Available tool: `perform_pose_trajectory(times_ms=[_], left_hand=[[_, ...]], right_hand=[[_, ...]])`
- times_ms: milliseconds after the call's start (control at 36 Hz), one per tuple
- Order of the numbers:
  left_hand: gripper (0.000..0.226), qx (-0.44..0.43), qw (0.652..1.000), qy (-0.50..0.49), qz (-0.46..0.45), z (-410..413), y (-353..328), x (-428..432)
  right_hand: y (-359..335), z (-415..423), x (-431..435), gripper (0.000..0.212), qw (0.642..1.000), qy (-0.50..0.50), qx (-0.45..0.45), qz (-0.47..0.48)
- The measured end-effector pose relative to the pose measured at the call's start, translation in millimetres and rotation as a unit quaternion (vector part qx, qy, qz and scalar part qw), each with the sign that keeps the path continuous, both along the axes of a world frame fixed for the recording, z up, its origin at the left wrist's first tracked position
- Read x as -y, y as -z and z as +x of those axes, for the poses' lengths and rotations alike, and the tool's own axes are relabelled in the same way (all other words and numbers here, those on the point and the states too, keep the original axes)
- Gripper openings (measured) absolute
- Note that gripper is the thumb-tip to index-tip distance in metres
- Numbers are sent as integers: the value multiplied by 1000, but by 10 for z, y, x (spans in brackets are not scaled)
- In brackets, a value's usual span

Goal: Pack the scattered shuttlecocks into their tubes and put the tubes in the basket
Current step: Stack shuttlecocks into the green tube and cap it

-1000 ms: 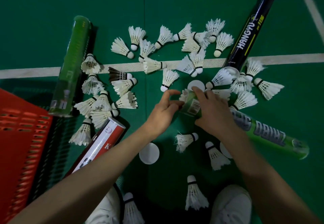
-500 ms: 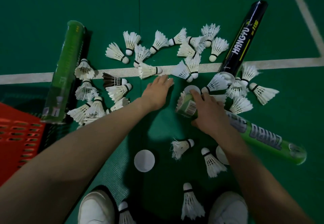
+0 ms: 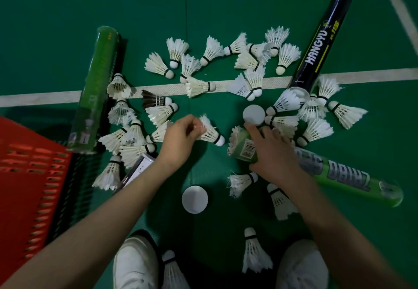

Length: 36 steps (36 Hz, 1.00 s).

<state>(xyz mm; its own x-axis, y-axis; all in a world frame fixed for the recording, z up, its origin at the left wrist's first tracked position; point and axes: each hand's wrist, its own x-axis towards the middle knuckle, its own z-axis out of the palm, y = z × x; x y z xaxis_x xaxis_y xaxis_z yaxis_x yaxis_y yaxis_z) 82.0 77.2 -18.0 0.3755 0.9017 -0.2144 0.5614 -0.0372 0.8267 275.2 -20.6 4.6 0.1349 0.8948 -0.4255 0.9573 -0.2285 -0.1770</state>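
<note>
Red basket (image 3: 22, 175) sits far left. The left hand (image 3: 178, 140) pinches a shuttlecock (image 3: 211, 133) by its feathers, which look light and brittle, so a gentle hold near the cork seems wiser. The right hand (image 3: 274, 155) grips the bright green tube (image 3: 346, 174) near its mouth.

We see a green court floor (image 3: 226, 5), a white line (image 3: 40, 96) across it, a mat seam (image 3: 186, 5), and dim light.

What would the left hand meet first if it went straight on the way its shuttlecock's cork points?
Probably the feathered open end of the green tube gripped by the right hand; depth is unclear.
</note>
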Motion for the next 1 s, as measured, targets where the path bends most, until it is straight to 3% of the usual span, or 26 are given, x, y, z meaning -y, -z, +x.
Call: perform_pose_trajectory(times_ms=[111, 389, 611, 750, 861, 944, 1000], left_hand=[[15, 121, 988, -67, -64, -87, -97, 252], [29, 262, 946, -84, -173, -110, -211, 533], [36, 220, 954, -68, -192, -101, -241, 521], [22, 244, 929, -37, -274, -150, -288, 412], [31, 266, 908, -46, -322, -204, -271, 379], [22, 255, 910, -74, -318, -220, -226, 352], [14, 219, 931, -120, -265, -261, -166, 294]], right_hand=[[-64, -80, -6, 100, 1000, -8, -2, -2], [-204, -357, 10, 99, 998, -38, -7, 44], [-264, -500, -70, 98, 996, -71, 13, 46], [-220, -506, -151, 99, 995, -88, 23, 43], [-151, -539, -189, 97, 995, -93, 31, 32], [-90, -551, -215, 97, 996, -85, 23, 26], [-57, -552, -219, 96, 996, -82, 18, 19]])
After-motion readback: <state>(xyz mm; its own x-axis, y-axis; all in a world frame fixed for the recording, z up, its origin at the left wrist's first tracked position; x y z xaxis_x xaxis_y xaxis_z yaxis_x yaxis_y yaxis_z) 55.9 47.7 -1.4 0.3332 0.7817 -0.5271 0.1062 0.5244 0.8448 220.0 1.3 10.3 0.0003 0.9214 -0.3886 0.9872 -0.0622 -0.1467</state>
